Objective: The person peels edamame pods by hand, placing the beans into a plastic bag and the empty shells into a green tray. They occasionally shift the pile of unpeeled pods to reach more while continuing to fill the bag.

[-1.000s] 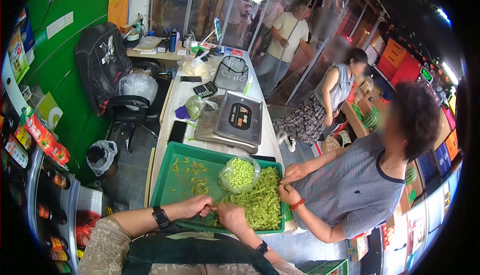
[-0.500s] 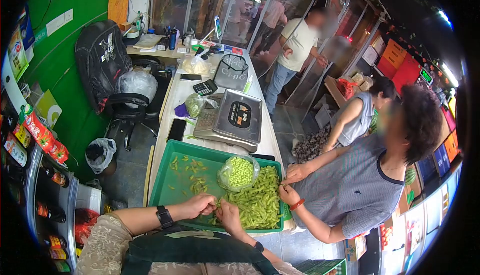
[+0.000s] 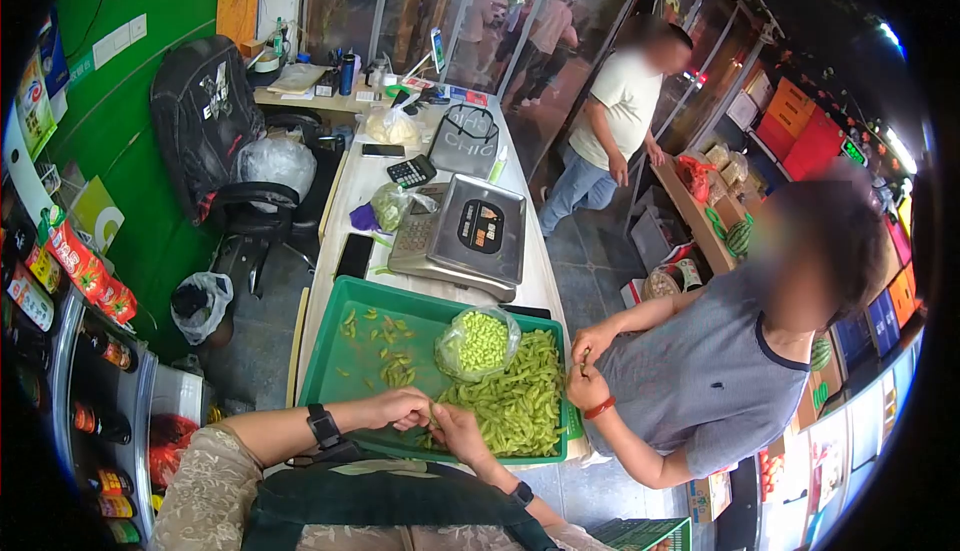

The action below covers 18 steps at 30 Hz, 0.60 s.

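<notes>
My left hand (image 3: 405, 408) and my right hand (image 3: 460, 433) meet above the near edge of a green plastic tray (image 3: 325, 351). Both are closed, fingertips together on what looks like a green soybean pod (image 3: 433, 415), mostly hidden by the fingers. Beside my right hand lies a big heap of green soybean pods (image 3: 510, 411). A clear plastic bag of shelled green beans (image 3: 482, 343) rests against the heap. Scattered pods (image 3: 397, 369) lie on the tray's left side. Across the tray's right edge, a co-worker's hands (image 3: 590, 366) are held close together.
Behind the tray stand a weighing scale (image 3: 475, 236), a phone (image 3: 354, 257), a calculator (image 3: 411, 173) and a grey bag (image 3: 464, 143). A co-worker in a grey shirt (image 3: 700, 351) is at the right; another person (image 3: 612, 121) stands farther back. An office chair (image 3: 215, 121) is at the left.
The co-worker's hands have lifted slightly off the tray's edge. The person at the back has moved right, and the one bending behind the co-worker is out of sight. My hands stay nearly in place.
</notes>
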Each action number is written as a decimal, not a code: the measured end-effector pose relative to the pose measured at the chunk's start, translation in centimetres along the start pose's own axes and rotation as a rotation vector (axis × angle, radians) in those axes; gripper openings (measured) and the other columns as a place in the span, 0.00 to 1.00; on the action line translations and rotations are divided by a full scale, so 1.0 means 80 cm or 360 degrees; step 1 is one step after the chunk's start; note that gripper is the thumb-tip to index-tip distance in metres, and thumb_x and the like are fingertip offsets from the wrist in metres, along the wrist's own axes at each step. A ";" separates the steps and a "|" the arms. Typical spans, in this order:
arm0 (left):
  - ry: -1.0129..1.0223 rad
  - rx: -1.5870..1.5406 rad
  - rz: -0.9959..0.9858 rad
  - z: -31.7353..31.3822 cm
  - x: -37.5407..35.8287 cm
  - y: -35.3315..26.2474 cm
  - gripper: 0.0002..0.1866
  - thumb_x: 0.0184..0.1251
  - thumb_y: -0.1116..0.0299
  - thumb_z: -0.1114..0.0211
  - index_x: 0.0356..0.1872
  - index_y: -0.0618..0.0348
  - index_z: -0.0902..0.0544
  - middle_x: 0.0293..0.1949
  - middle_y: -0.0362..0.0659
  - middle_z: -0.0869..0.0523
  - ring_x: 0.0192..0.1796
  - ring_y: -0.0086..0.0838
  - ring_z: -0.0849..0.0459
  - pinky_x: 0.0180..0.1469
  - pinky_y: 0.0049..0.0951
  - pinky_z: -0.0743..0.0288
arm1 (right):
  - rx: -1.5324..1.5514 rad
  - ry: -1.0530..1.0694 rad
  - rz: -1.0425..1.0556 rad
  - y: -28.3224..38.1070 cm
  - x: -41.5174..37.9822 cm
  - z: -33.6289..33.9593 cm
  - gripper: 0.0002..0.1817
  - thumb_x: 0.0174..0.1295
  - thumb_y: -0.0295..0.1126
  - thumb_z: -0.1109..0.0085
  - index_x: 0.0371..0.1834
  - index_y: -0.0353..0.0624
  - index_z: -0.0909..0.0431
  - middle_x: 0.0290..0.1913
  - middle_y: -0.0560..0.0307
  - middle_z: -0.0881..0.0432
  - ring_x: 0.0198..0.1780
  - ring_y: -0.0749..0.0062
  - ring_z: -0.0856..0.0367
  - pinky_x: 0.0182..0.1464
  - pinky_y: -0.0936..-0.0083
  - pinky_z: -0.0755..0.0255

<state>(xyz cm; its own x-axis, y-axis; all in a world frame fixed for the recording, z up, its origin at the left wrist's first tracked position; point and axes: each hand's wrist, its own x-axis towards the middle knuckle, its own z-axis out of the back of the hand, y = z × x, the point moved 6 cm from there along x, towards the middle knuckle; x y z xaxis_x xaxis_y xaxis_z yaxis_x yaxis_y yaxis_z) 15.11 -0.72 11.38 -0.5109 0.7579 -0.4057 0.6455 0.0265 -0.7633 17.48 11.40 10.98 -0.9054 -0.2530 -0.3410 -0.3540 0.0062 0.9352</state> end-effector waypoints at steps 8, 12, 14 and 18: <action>-0.0111 0.0411 -0.0112 0.012 0.009 0.019 0.11 0.67 0.66 0.47 0.27 0.61 0.23 0.15 0.35 0.29 0.17 0.17 0.34 0.19 0.21 0.43 | 0.0005 0.0001 -0.0129 -0.041 0.005 0.011 0.14 0.72 0.36 0.56 0.40 0.39 0.23 0.26 0.65 0.26 0.23 0.83 0.33 0.23 0.85 0.41; -0.0300 0.0644 -0.0236 0.038 0.016 0.038 0.13 0.68 0.65 0.46 0.27 0.60 0.22 0.19 0.36 0.24 0.20 0.16 0.30 0.21 0.22 0.39 | 0.0035 0.0195 -0.0326 -0.030 -0.008 -0.006 0.09 0.72 0.34 0.56 0.40 0.44 0.26 0.28 0.64 0.24 0.27 0.84 0.32 0.28 0.88 0.38; -0.0296 0.0936 -0.0336 0.054 0.025 0.054 0.12 0.68 0.64 0.45 0.27 0.60 0.22 0.20 0.36 0.24 0.21 0.17 0.29 0.22 0.23 0.38 | 0.0292 0.0267 -0.0409 -0.063 -0.004 -0.004 0.06 0.71 0.32 0.53 0.42 0.44 0.27 0.29 0.63 0.25 0.28 0.83 0.31 0.29 0.88 0.37; -0.0071 0.1272 -0.0168 0.044 0.009 0.034 0.11 0.68 0.64 0.41 0.29 0.61 0.21 0.21 0.37 0.22 0.25 0.19 0.25 0.25 0.26 0.33 | 0.0206 0.0299 -0.0476 -0.082 -0.010 0.011 0.11 0.68 0.28 0.51 0.51 0.40 0.28 0.31 0.61 0.23 0.27 0.83 0.32 0.28 0.85 0.37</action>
<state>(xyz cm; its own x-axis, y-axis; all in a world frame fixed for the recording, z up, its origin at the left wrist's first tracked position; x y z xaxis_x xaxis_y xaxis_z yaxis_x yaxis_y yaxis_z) 14.47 -2.40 7.20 -0.5795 0.7502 -0.3184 0.0003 -0.3905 -0.9206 20.31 12.43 5.03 -0.7030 -0.4349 -0.5628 -0.6339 0.0243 0.7730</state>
